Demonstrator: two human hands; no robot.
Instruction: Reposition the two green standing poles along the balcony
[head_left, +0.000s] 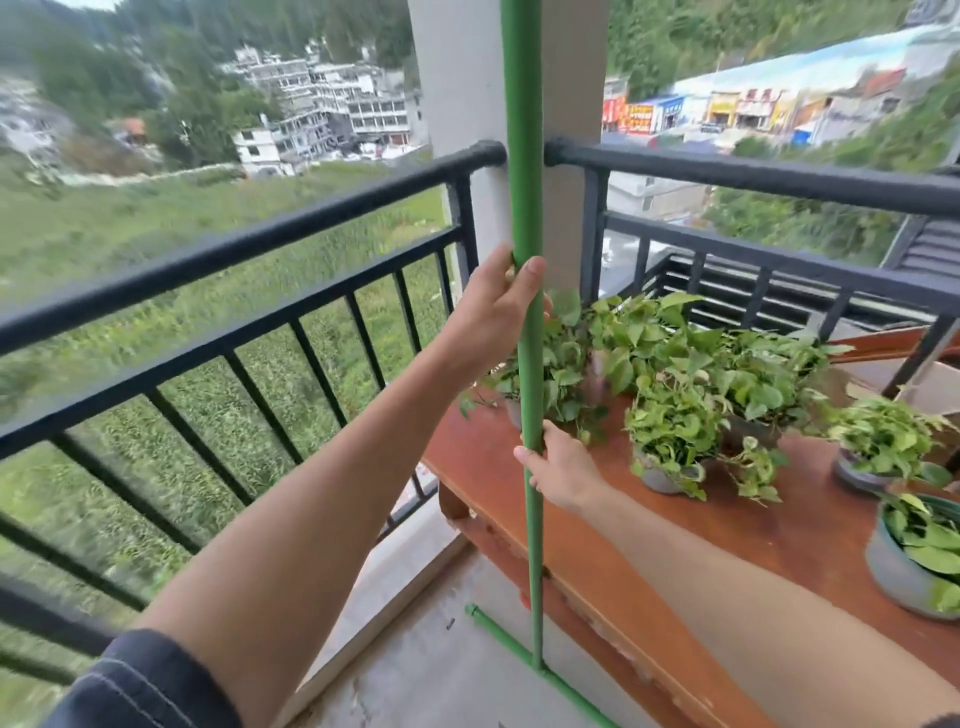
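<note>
One green standing pole (521, 156) rises upright in front of the white pillar, between the railing and the wooden table. Its green cross foot (498, 640) rests on the concrete floor by the table's edge. My left hand (501, 301) is wrapped around the pole at about railing height. My right hand (558, 465) grips the same pole lower down, just above the tabletop edge. A second green pole is not in view.
A black metal railing (218, 260) runs along the left and behind the table. A white pillar (457, 78) stands at the corner. The red-brown wooden table (675, 561) on the right carries several potted leafy plants (675, 415).
</note>
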